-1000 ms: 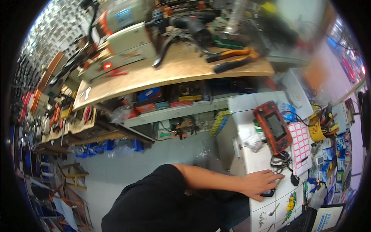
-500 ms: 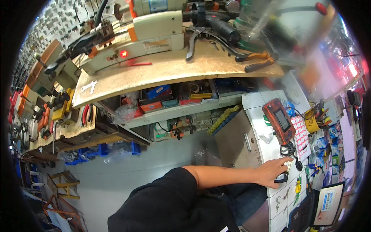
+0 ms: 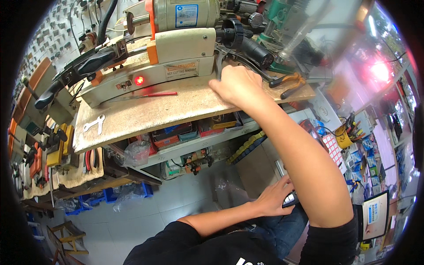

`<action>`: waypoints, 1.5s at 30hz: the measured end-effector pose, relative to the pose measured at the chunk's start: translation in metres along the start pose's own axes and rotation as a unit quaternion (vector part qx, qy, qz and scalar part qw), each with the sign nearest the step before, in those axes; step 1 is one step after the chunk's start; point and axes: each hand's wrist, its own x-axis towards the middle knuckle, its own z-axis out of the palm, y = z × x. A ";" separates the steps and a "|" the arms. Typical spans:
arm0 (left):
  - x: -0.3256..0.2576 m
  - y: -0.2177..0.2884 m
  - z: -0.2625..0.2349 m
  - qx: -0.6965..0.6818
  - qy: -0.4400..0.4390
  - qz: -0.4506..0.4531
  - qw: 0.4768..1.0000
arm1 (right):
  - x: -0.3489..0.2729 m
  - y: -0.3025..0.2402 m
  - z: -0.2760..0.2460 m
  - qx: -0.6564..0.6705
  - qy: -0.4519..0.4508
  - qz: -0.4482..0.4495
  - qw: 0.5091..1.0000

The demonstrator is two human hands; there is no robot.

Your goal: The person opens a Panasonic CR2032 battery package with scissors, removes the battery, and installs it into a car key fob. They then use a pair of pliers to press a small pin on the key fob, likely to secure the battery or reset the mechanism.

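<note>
Remote key fob point(image 3: 289, 199), black with a row of pale, silvery buttons along its face, sits in the left hand point(image 3: 274, 197), off the tabletop, low in front of its front edge and over the person's lap. The fingers and thumb close around its near end, and the right forearm passes in front of its far side (whether they touch, I cannot tell).

The right hand point(image 3: 240, 84) reaches over the wooden tabletop point(image 3: 194, 99), right of the middle of its front edge, back uppermost with the fingers curled under; they are hidden, so I cannot tell whether they hold anything. Pliers point(image 3: 292, 91) with orange and black handles lie toward the right end.

At the back edge stands a key-duplicating machine point(image 3: 185, 42), its motor bearing a blue-and-white label point(image 3: 186, 16) and its base a rectangular plate point(image 3: 182, 70) with dark lettering. A red-handled tool point(image 3: 161, 94) lies before it; a silver key-shaped piece point(image 3: 95, 123) rests near the left front corner. Printed characters show on the laptop screen point(image 3: 375, 216).
</note>
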 end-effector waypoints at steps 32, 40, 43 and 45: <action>0.007 -0.003 -0.024 -0.047 0.055 0.058 0.996 | 0.022 0.106 -0.110 0.905 -0.140 0.079 0.394; 0.074 0.020 -0.066 -0.525 0.165 -0.056 0.833 | -0.149 0.127 -0.140 0.968 -0.094 -0.085 0.216; 0.135 0.032 -0.051 -0.682 0.104 -0.086 0.718 | -0.237 0.135 -0.108 0.972 0.033 -0.108 0.207; 0.162 0.045 -0.022 -0.760 -0.024 -0.126 0.637 | -0.285 0.142 -0.082 0.965 0.101 -0.116 0.212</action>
